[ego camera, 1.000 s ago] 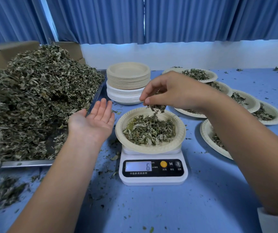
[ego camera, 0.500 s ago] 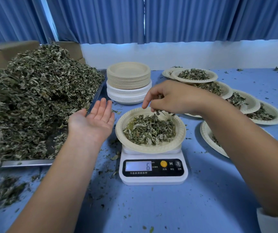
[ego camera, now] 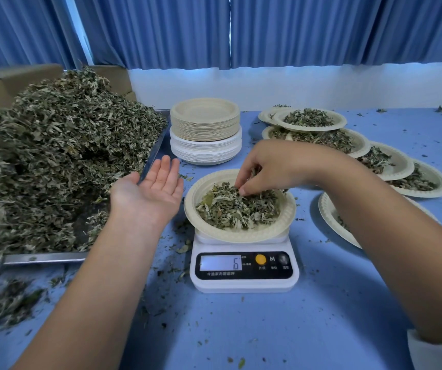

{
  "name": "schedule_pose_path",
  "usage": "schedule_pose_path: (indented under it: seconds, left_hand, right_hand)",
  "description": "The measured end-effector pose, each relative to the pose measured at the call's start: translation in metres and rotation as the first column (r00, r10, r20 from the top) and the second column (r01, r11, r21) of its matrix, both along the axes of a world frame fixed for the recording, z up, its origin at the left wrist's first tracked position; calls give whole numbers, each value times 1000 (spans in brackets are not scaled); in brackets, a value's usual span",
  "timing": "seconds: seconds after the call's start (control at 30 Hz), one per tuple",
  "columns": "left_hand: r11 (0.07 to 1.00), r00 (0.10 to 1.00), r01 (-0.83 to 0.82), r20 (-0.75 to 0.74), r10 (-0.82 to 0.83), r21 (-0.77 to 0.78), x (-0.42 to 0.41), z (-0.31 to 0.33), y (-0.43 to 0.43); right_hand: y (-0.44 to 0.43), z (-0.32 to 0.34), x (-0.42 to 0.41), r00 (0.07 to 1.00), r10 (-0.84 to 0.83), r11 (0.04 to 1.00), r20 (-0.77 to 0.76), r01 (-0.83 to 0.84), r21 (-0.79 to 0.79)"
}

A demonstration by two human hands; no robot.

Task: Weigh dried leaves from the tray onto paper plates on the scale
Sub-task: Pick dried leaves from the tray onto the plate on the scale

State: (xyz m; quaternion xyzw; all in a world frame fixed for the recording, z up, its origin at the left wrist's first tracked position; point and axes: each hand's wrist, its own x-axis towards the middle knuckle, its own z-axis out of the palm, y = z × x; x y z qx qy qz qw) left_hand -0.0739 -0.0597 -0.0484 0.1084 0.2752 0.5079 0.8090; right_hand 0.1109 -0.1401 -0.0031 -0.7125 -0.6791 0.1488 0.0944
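Left hand [ego camera: 150, 190]: we find it flat, palm up, fingers straight, holding nothing, by the right edge of the tray [ego camera: 41, 259].
Right hand [ego camera: 273, 169]: fingertips pinch dried leaves [ego camera: 230, 209] in the paper plate [ego camera: 195, 209] on the scale [ego camera: 243, 283].
Scale: near the front edge of the desk [ego camera: 241, 329]; we read 6.
Filled plates [ego camera: 307, 120]: toward the desk's right edge.
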Motion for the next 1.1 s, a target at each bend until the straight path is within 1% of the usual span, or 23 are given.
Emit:
schedule_pose_path:
  seconds: [0.17, 0.33, 0.43, 0.63, 0.7, 0.77, 0.83, 1.0, 1.1]
  left_hand:
    - [1000, 1000, -1, 1, 1, -4, 0, 0, 0]
    - [1000, 1000, -1, 4, 1, -5, 0, 0, 0]
    - [1000, 1000, -4, 3, 4, -5, 0, 0, 0]
    - [1000, 1000, -9, 1, 9, -2, 0, 1, -1]
    - [1000, 1000, -9, 5, 9, -2, 0, 1, -1]
    - [1000, 1000, -9, 8, 9, -3, 0, 1, -1]
    - [1000, 1000, -9, 8, 9, -3, 0, 0, -1]
    - [1000, 1000, -15, 11, 15, -8, -1, 1, 0]
    - [1000, 1000, -10, 8, 11, -6, -1, 1, -1]
  right_hand:
    - [3, -3, -2, 999, 6, 1000, 38, -6, 17]
    - [0, 8, 8, 999, 3, 991, -46, 3, 133]
    - [-2, 11, 11, 997, -6, 986, -80, 19, 163]
    - [-4, 10, 4, 999, -3, 994, -45, 8, 109]
    - [-4, 9, 2, 996, -8, 987, -93, 23, 157]
    - [-3, 7, -2, 983, -5, 980, -183, 42, 195]
    - [-2, 5, -6, 971, 4, 984, -238, 39, 174]
    - [-4, 7, -6, 976, 1, 994, -218, 23, 104]
    - [-6, 9, -2, 976, -4, 992, -217, 30, 120]
